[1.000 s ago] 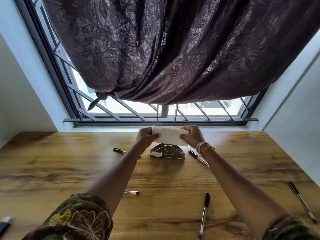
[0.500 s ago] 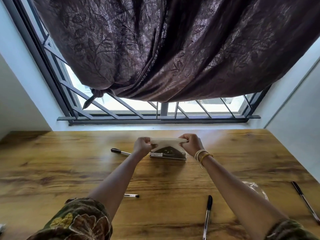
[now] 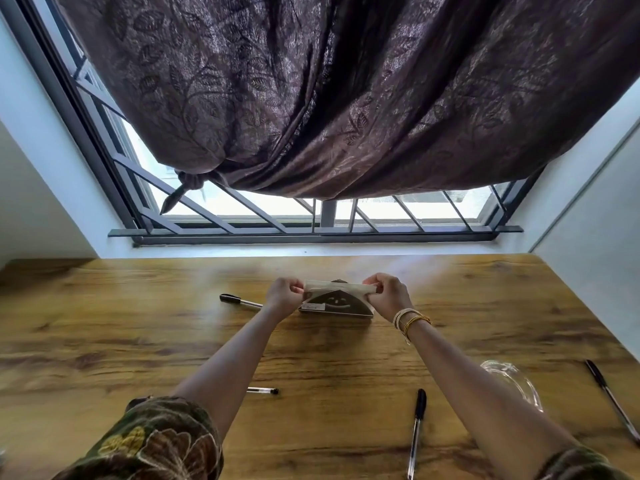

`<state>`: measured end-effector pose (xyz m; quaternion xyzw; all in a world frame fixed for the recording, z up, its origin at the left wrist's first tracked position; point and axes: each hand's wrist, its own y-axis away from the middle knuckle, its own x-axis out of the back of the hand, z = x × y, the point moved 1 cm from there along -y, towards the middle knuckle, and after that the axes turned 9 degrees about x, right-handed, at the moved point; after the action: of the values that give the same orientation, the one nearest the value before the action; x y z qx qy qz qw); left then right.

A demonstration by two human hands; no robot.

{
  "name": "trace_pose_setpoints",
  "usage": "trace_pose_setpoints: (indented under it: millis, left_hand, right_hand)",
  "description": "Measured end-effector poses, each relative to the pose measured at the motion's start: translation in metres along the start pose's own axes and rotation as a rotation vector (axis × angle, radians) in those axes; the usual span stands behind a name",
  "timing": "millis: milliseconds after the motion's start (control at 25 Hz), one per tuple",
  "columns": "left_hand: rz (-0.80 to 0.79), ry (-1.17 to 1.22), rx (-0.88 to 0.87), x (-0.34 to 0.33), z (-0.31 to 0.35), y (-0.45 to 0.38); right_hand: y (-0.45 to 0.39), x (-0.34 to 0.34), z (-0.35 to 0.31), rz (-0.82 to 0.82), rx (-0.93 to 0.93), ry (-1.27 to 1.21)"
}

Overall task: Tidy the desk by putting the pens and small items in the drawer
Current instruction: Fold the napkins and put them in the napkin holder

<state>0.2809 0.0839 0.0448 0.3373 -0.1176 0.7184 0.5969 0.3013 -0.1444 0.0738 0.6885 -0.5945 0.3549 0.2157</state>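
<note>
A stack of white napkins (image 3: 337, 288) sits down in a dark triangular napkin holder (image 3: 337, 305) at the far middle of the wooden desk (image 3: 104, 341). My left hand (image 3: 284, 295) pinches the stack's left end and my right hand (image 3: 389, 295) pinches its right end. Several black pens lie about: one (image 3: 239, 301) left of the holder, a short one (image 3: 263, 390) partly under my left forearm, one (image 3: 416, 431) between my arms near the front, and one (image 3: 611, 400) at the right edge. No drawer is in view.
A clear glass dish (image 3: 516, 381) lies partly behind my right forearm. The desk butts against a window with a metal grille (image 3: 311, 220) and a knotted dark curtain (image 3: 346, 98) hanging above. White walls close in on both sides.
Both hands have lowered the napkin stack from above the holder down into it. The camera has tilted, bringing the glass dish into view.
</note>
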Motion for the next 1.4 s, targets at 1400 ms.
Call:
trace_pose_setpoints:
  millis: [1400]
  left_hand:
    - [-0.004,0.465,-0.048,0.055,-0.028,0.069]
  right_hand:
    - [0.030,-0.025,-0.041,-0.127,0.005,-0.479]
